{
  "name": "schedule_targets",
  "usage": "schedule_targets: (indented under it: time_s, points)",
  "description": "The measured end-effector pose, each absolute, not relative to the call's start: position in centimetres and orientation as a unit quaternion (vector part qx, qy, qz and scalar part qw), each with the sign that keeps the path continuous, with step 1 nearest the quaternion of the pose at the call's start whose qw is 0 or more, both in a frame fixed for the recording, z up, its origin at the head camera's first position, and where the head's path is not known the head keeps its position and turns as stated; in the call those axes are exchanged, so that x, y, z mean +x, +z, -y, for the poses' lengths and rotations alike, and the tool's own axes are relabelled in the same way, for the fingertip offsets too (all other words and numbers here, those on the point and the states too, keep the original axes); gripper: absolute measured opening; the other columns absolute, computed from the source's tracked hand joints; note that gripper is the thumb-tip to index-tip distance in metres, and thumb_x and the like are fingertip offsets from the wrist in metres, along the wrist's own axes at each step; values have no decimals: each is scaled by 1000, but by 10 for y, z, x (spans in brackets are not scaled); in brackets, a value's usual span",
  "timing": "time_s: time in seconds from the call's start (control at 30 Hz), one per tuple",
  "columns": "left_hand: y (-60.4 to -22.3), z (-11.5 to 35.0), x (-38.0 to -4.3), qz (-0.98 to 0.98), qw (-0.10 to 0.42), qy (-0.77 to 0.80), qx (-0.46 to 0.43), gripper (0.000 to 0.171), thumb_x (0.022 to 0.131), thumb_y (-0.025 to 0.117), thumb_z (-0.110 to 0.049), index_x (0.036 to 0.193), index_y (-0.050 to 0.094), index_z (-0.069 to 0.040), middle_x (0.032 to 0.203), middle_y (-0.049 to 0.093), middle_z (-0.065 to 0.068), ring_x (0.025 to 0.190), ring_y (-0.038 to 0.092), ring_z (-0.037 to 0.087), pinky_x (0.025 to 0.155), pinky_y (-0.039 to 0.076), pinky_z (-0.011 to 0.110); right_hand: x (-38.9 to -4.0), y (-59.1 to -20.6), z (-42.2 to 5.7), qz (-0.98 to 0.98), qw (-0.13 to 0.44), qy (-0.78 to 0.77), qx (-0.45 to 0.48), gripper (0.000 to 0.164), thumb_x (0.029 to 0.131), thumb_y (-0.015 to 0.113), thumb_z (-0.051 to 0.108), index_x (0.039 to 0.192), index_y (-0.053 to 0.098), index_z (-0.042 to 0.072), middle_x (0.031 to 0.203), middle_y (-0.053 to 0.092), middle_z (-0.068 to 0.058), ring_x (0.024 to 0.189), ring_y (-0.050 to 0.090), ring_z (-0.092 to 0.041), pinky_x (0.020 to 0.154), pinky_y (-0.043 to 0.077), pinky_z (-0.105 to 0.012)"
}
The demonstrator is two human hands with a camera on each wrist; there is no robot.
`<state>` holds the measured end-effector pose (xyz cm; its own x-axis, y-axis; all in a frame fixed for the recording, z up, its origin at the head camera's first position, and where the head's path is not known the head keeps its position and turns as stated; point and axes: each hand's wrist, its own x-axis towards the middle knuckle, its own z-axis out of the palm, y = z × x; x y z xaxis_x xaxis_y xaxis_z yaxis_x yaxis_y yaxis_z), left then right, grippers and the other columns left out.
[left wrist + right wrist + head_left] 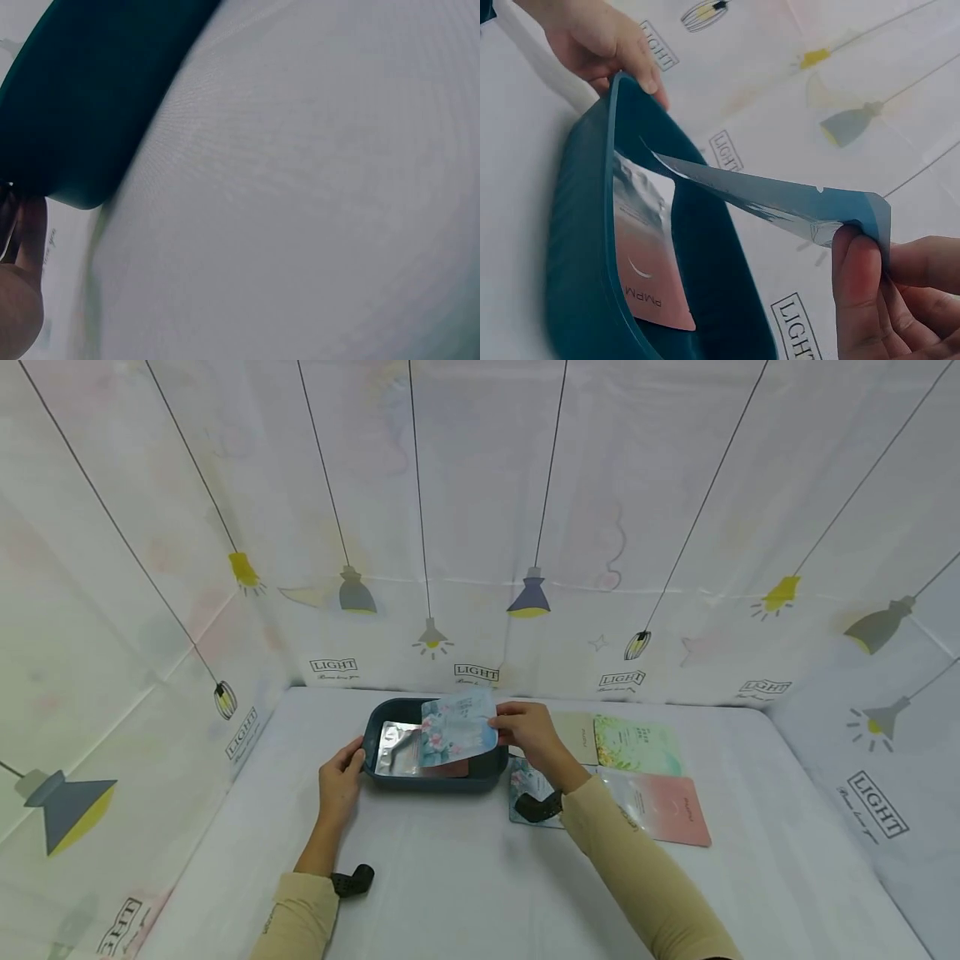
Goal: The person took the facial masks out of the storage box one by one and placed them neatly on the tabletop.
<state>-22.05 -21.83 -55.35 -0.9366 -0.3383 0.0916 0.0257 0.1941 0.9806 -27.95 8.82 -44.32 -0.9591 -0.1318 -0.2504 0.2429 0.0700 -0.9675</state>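
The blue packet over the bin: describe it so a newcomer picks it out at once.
On the white table, find the dark teal bin. Over it, the right hand pinches the edge of a pale-blue packet printed with flowers. A similar packet lies on the table to the bin's right; only this one is held up.

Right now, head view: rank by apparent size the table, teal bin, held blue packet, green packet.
1. Table
2. Teal bin
3. Unranked: blue packet in the right hand and green packet. They look alike in size; the blue one is raised and tilted, so unsure.
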Motion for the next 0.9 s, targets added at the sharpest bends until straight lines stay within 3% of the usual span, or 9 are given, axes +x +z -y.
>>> schedule_targets:
  time_s: [0.2, 0.57, 0.9]
  points:
    - [-556, 220, -223, 760, 145, -624, 106, 38, 102, 52, -21, 134, 57, -2, 134, 60, 18, 113, 58, 26, 77, 44, 3, -270, -436, -107, -716, 140, -683, 36, 32, 91, 65, 6, 121, 62, -1, 103, 66, -8, 75, 65, -14, 68, 57, -23]
    - [-555, 220, -223, 753, 145, -635, 95, 39, 102, 52, -22, 134, 56, -1, 133, 60, 19, 113, 59, 32, 76, 45, 5, -250, -433, -144, -702, 143, -697, 20, 39, 93, 63, 7, 128, 54, -7, 93, 64, 1, 75, 63, -11, 69, 56, -22]
    - [-557, 220, -222, 751, 146, -635, 103, 37, 102, 52, -20, 134, 57, -1, 133, 60, 19, 115, 59, 32, 76, 45, 4, -225, -444, -186, -672, 148, -723, 59, 26, 92, 66, 11, 116, 59, 2, 89, 64, 5, 75, 60, -10, 69, 54, -22]
